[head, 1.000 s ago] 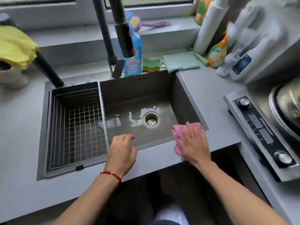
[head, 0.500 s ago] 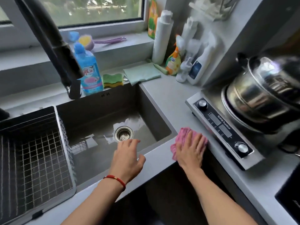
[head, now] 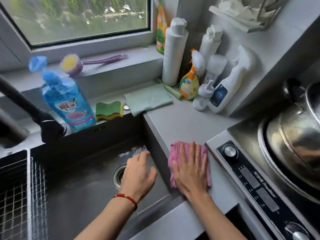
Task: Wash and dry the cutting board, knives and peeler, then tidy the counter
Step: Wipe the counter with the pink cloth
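Right hand (head: 189, 172) lies flat, fingers spread, pressing the pink cloth (head: 188, 153) onto the desk (head: 181, 122); unwiped surface stretches ahead toward the window.

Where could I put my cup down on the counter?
The bare grey counter between the green cloth, the pink cloth under the right hand and the stove is free. The back corner is crowded with spray bottles.
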{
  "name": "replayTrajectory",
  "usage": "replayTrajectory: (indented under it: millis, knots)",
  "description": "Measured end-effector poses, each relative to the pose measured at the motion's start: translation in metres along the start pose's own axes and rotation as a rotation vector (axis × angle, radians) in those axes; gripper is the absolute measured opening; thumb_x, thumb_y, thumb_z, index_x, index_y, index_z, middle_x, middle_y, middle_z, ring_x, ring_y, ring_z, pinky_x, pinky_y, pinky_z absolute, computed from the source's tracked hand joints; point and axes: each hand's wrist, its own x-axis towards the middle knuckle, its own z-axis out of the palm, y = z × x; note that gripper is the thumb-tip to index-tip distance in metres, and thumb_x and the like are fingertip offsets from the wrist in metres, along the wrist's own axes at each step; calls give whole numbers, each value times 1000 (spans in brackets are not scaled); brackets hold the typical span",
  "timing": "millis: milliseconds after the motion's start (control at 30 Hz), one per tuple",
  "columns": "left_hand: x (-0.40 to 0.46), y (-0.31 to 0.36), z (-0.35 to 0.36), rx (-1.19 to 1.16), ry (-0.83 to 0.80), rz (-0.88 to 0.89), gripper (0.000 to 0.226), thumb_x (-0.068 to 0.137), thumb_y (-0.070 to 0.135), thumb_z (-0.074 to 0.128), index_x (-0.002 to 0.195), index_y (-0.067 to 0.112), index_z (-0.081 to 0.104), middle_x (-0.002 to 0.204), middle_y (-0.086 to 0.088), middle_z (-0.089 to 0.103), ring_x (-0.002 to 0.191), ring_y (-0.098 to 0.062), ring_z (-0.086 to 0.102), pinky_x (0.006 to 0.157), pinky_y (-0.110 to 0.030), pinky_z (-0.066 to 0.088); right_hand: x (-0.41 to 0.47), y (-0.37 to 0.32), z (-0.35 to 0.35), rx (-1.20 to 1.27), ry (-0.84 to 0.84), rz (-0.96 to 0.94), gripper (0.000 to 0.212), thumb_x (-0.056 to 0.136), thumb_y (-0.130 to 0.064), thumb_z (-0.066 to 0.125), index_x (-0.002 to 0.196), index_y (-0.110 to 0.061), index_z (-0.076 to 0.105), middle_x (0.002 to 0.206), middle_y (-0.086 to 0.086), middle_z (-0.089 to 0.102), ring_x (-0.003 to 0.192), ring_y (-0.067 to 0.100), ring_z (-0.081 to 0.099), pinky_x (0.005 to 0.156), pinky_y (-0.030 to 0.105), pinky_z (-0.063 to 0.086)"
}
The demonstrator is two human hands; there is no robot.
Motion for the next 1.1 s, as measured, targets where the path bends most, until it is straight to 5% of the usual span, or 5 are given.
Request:
replayTrajectory:
  millis: [200,433,667,900,1100]
  knots:
    - [36,5,1,-182,142,-113,69,90,16,62,152,17,32,141,-7,53,130,-23,46,107,-33,37,125,-89,-1,102,-73,182,73,101,-50,26,163,-18,2,166,31,-2,153,50,-6,117,69,-5]
    - [67,14,-9,-133,88,-9,62,84,-3,49,142,18,56,146,-2,56,134,-23,49,112,-39,40,121,-39,-13,89,-122,-543,68,102,-40,32,161,-40,-1,171,-1,-3,157,24,-11,126,53,-4]
    - [106,32,-15,-15,153,88,55,90,2,49,144,12,52,147,0,51,139,-21,43,112,-25,33,124,-43,-5,150,2,348,69,102,-50,28,163,-23,12,169,22,2,155,44,-1,119,69,-1]
    - [134,23,-25,-48,217,-2,55,88,-1,52,142,9,56,145,-8,57,137,-25,47,113,-33,35,146,-41,3,94,-42,-214,63,104,-53,17,161,-39,-5,171,3,-7,157,26,-12,124,57,-6]
    - [99,-8,-22,-90,229,-56,58,86,4,57,142,17,55,144,1,57,138,-17,45,107,-18,28,144,-31,-14,188,6,491,68,103,-46,26,164,-20,10,169,22,0,155,44,-4,121,65,-2]
